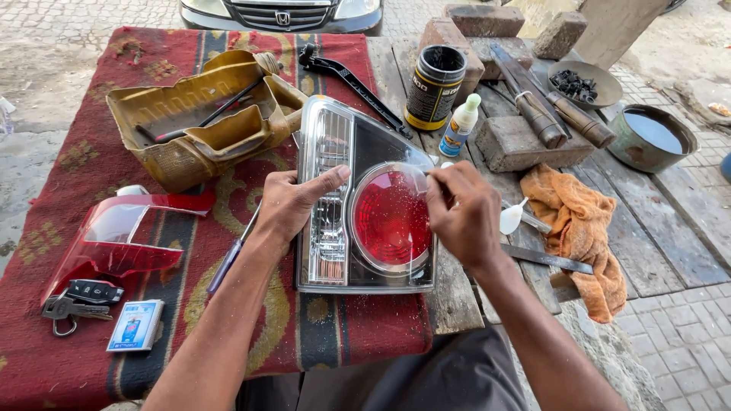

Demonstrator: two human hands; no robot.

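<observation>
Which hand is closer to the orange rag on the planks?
The right hand. It sits at the tail light's right edge, just left of the orange rag. The left hand grips the light's left side, farther away.

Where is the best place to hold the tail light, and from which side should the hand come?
Probably by its long left edge, from the left, as the left hand does: the tail light lies flat on the rug, and that straight clear strip gives a firm hold. The right hand is at the red round lens.
</observation>
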